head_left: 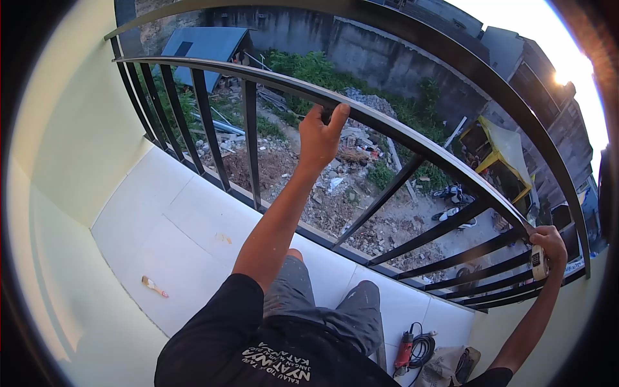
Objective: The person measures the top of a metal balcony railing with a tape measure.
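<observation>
Head view: we look forward and down from a balcony, where a long black metal middle rail (284,82) bows across the scene from far left to near right.
Left hand: our bare left hand (320,137) reaches out to the middle of that rail, thumb laid over it and fingers bent at its edge; the grip is mostly closed, with the rail pinched in it.
Right hand: well to the right, our bare right hand (551,245) is curled at the rail's right end, its fingers closed about a small pale tape measure (539,263) with a dark label.
Tape measure: its case sits just under our right fingers, below the rail; we cannot tell whether the pale line along the rail's top is its blade or glare.
Upper rail: a broad black metal top rail (335,8) arches above and beyond the middle one.
Bars: flat black metal uprights (251,142) stand below the middle rail.
Floor: on the white tiled floor (200,238), left of us, lies a small paintbrush with pale bristles (155,287).
Near right: a red and black power tool (404,351) rests beside a coiled black cord (422,349) and a crumpled beige sack (442,364).
Yard: far below we see grey-brown rubble (348,187) and, to the right, a yellow-framed canopy (503,158).
</observation>
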Available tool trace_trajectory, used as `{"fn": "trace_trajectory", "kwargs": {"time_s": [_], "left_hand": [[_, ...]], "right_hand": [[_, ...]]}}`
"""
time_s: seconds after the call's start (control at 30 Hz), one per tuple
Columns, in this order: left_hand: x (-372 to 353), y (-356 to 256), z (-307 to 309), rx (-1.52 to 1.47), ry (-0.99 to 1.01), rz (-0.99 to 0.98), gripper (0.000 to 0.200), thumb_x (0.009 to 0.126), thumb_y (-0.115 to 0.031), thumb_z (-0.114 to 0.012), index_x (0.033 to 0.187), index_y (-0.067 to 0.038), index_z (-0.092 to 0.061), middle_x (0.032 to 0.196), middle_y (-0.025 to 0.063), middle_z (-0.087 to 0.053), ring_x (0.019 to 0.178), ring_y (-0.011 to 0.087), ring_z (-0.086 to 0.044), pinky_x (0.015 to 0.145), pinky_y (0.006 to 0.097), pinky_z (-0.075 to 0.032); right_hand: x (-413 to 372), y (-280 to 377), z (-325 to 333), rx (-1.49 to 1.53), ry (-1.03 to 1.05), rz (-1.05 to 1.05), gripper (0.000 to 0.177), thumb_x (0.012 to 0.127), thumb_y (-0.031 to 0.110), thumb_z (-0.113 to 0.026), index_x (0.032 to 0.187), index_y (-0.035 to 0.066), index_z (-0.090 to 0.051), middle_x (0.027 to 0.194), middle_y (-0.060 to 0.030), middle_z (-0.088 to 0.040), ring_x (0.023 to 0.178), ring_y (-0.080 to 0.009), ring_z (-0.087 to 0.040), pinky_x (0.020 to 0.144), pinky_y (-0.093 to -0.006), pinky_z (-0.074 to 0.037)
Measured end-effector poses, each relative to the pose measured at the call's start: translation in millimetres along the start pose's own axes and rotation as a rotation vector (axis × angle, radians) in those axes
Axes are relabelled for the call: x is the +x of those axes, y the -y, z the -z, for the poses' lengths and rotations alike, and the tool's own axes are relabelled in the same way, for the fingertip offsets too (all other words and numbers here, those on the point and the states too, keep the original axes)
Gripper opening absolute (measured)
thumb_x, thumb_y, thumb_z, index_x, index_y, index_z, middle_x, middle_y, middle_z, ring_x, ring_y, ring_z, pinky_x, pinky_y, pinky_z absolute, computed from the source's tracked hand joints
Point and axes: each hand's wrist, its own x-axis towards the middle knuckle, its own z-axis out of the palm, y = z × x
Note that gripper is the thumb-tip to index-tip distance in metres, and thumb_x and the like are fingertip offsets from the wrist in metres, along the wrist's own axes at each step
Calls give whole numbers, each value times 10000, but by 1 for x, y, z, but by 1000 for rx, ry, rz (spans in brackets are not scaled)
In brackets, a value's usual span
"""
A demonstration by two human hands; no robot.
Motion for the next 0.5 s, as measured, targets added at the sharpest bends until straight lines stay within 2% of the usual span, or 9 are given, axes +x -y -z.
{"fn": "trace_trajectory", "kwargs": {"time_s": [0.1,0.17,0.2,0.27,0.3,0.37,0.4,0.43,0.5], "left_hand": [[2,-1,-4,2,-12,8,483,864,-475,-683,866,4,-623,663,-3,-567,604,59,-468,533,256,-390],[0,0,0,27,-7,8,481,866,-466,-684,857,10,-619,661,-6,-569,596,59,-468,528,257,-390],[1,-1,2,37,0,6,481,866,-466,-684,857,10,-619,661,-6,-569,596,59,-468,528,257,-390],[0,0,1,-41,6,7,478,864,-458,-690,857,15,-619,665,-7,-572,597,59,-470,529,255,-391],[-1,-1,0,-42,-1,12,478,864,-458,-690,857,15,-619,665,-7,-572,597,59,-470,529,255,-391],[0,-4,-1,-29,-5,-22,499,886,-499,-648,839,-6,-596,653,-32,-501,592,48,-411,504,255,-329],[1,-3,0,-25,-10,-25,499,886,-499,-648,839,-6,-596,653,-32,-501,592,48,-411,504,255,-329],[1,0,1,-45,5,-14,476,893,-477,-651,847,-6,-600,659,-34,-502,592,46,-410,504,254,-328],[3,4,1,-66,22,-6,454,899,-455,-653,856,-6,-604,665,-37,-503,593,43,-408,504,253,-327]], "right_hand": [[-9,5,4,48,-91,55,317,679,231,-662,854,-28,-713,692,-41,-598,651,-109,-549,608,-273,-429],[-11,-4,-4,-14,-185,206,331,720,202,-627,925,-50,-695,728,-28,-593,649,-100,-525,593,-280,-414],[-16,-6,-13,-2,-181,204,331,720,202,-627,925,-50,-695,728,-28,-593,649,-100,-525,593,-280,-414],[-24,-6,-19,80,-268,227,316,845,231,-599,990,-39,-673,809,-12,-600,732,-102,-516,672,-284,-415],[-24,-17,-20,74,-264,230,316,845,231,-599,990,-39,-673,809,-12,-600,732,-102,-516,672,-284,-415],[-22,-48,-27,191,-470,304,274,948,198,-546,1059,-15,-678,783,-9,-568,720,-76,-481,657,-239,-369],[-31,-50,-28,107,-483,324,313,1002,264,-510,1076,9,-677,757,13,-532,722,-57,-445,666,-221,-336],[-39,-53,-34,107,-476,328,313,1002,264,-510,1076,9,-677,757,13,-532,722,-57,-445,666,-221,-336],[-52,-54,-47,451,-513,301,338,1012,311,-495,1078,24,-663,717,36,-479,660,-43,-421,605,-212,-313]]}}
